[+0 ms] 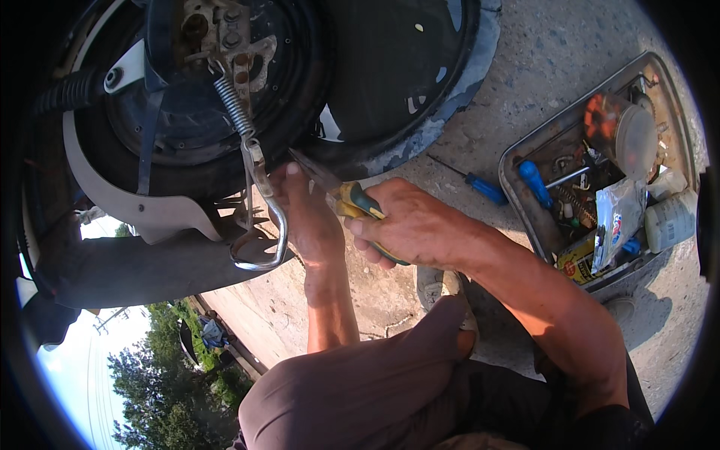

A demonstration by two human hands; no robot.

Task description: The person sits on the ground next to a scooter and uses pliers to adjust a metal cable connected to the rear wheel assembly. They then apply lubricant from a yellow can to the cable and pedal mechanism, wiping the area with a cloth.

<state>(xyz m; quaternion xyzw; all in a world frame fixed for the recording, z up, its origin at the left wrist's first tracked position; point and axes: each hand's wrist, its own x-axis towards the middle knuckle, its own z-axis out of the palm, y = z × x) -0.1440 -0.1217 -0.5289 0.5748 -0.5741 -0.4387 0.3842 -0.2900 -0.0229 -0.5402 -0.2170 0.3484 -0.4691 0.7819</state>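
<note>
I hold the pliers (351, 198) with my right grip (409, 221) closed round their yellow-and-green handles, probably low on them so that the squeeze has leverage and my knuckles stay clear of the metal. Their nose slants up and leftward, close beside the thumb of my left grip (309, 217), at the tyre (311, 82). My left fingers curl partly out of sight behind the chrome stand (282, 232); I cannot tell what they pinch, though being so near the nose they seem placed to steady or guide something there. The stand hangs below a coil spring (234, 103), which presumably tensions it. To my right, the tool tray (541, 229) sits on the ground, seemingly for easy reach, with a blue screwdriver (486, 189) lying just outside it. A water-filled basin (480, 67) stands beside the tyre.
</note>
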